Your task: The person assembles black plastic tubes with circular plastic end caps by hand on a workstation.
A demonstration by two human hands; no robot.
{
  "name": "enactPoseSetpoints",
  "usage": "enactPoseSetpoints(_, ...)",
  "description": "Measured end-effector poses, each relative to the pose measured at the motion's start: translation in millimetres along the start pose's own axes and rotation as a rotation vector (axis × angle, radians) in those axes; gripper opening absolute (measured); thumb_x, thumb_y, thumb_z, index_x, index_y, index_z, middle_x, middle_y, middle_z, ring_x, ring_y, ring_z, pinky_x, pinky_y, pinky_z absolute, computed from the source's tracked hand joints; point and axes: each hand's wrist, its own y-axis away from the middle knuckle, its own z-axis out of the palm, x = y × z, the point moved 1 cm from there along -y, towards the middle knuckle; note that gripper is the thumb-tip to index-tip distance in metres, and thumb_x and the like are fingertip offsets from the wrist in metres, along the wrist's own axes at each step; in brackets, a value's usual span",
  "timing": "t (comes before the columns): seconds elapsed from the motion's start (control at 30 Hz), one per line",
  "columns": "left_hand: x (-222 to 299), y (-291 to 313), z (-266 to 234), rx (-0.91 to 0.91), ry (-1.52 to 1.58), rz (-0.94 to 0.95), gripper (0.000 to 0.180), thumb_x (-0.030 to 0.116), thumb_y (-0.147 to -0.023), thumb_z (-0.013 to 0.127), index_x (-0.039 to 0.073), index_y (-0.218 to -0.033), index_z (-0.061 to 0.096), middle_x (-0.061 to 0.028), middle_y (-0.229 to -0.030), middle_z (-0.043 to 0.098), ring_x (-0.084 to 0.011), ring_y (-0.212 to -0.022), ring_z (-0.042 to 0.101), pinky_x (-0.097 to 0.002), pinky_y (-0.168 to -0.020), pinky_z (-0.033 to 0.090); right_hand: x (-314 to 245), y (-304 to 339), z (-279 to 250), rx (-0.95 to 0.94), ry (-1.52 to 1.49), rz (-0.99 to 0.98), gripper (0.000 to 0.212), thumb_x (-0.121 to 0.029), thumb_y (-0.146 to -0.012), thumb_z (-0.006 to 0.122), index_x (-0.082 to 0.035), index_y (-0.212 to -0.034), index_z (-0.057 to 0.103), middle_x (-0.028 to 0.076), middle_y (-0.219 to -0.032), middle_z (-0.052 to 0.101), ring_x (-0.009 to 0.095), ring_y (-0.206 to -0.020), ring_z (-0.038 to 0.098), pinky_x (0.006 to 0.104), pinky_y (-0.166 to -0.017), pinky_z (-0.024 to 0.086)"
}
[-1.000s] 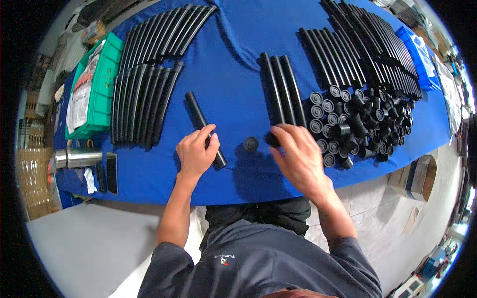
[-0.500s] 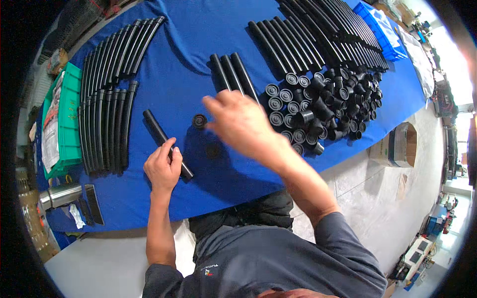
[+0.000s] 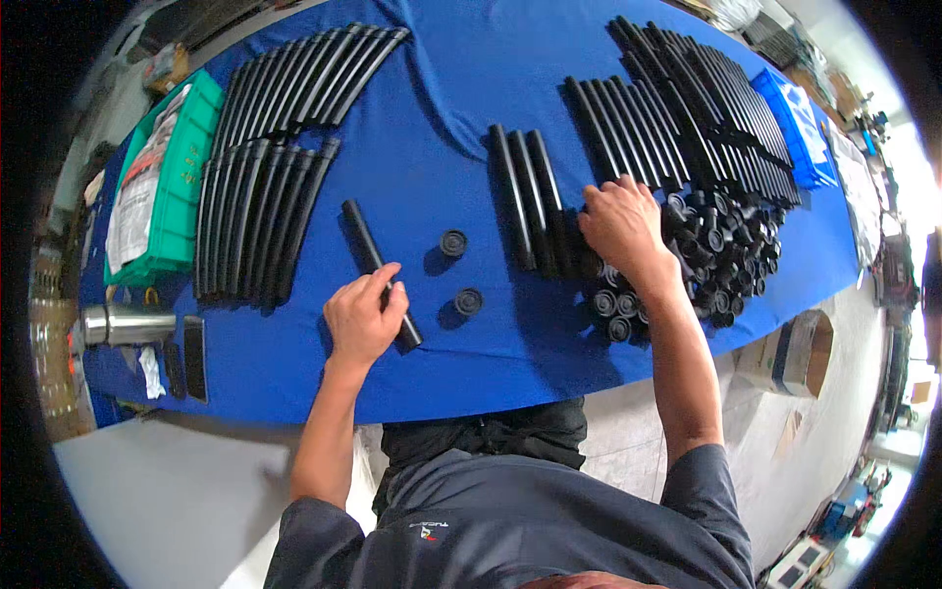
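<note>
Left hand (image 3: 365, 316) has fingers and thumb closed round a black tube (image 3: 363, 234), towards its near end; right hand (image 3: 628, 226) is curled over the left edge of the cap pile (image 3: 731, 245), by the near ends of the right tubes (image 3: 628, 128); whether it grips a cap there, I cannot tell, as its back hides the fingertips.

What has just changed is mostly on the right; a second ago that hand held something dark near the table's front, with one loose cap on the cloth (image 3: 461, 378); half a second ago it was a blur beside two caps; now it has gone back to the pile, and both caps remain, an upper cap (image 3: 452, 242) and a lower cap (image 3: 468, 301), ringed faces up, well apart from the pile. As I judge it, that makes two caps set out, with neither joined to the tube; they lie near it, to its right, not touching.

Left hand has kept its hold throughout; the tube lies slanted on the cloth, far end to the left. Three tubes (image 3: 511, 196) lie side by side between the caps and the pile, unmoved; the left tubes (image 3: 257, 221), with wider far ends, stay in their rows beside the green crate (image 3: 196, 167).
</note>
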Motion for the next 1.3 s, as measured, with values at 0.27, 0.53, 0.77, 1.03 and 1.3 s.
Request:
enactPoseSetpoints(0.27,-2.3,-0.6,-2.3,0.032,-0.003,0.027,0.02,0.015,-0.085,0.069,0.008,-0.103,0.074,-0.008,-0.065,0.062,-0.0221,-0.051,0.056,-0.0366,-0.051,0.044,-51.1,-36.4,-44.6,0.259,-0.428,-0.182,0.012,-0.013,-0.084,0.065,-0.005,-0.093,0.066,0.015,-0.091,0.063,0.036,-0.089,0.065,0.047,-0.08,0.054)
enactPoseSetpoints(0.53,4.3,-5.2,2.3,0.013,0.007,0.035,0.021,0.014,-0.085,0.069,0.008,-0.105,0.074,-0.009,-0.071,0.066,-0.0237,-0.055,0.06,-0.0367,-0.054,0.047,-105.9,-68.4,14.2,0.077,-0.522,-0.35,0.016,-0.01,-0.085,0.064,-0.004,-0.1,0.067,0.018,-0.095,0.066,0.036,-0.094,0.068,0.045,-0.082,0.057)
enactPoseSetpoints(0.77,-0.2,-2.3,-5.0,-0.014,0.0,0.029,0.022,0.013,-0.087,0.068,0.006,-0.107,0.073,-0.0093,-0.077,0.069,-0.0212,-0.054,0.058,-0.0357,-0.053,0.046,-30.5,-37.2,-46.3,0.124,-0.293,-0.235,0.018,-0.016,-0.084,0.067,-0.008,-0.1,0.07,0.013,-0.098,0.067,0.034,-0.097,0.065,0.0465,-0.086,0.052)
enactPoseSetpoints(1.03,-0.2,-2.8,-1.1,-0.029,0.003,0.025,0.023,0.014,-0.087,0.068,0.008,-0.109,0.073,-0.008,-0.074,0.067,-0.0199,-0.053,0.055,-0.0354,-0.053,0.044,22.8,10.1,-31.6,-0.119,-0.08,-0.389,0.027,-0.008,-0.081,0.067,-0.014,-0.107,0.072,0.007,-0.105,0.066,0.028,-0.109,0.06,0.0423,-0.096,0.048)
enactPoseSetpoints(1.3,1.1,0.3,-2.4,-0.019,-0.01,-0.038,0.021,0.016,-0.084,0.07,0.009,-0.104,0.073,-0.0057,-0.068,0.063,-0.0246,-0.058,0.062,-0.0385,-0.057,0.049,16.5,17.5,-14.1,-0.238,-0.1,-0.383,0.04,-0.002,-0.078,0.069,-0.014,-0.116,0.068,0.005,-0.112,0.062,0.026,-0.119,0.053,0.0404,-0.103,0.044)
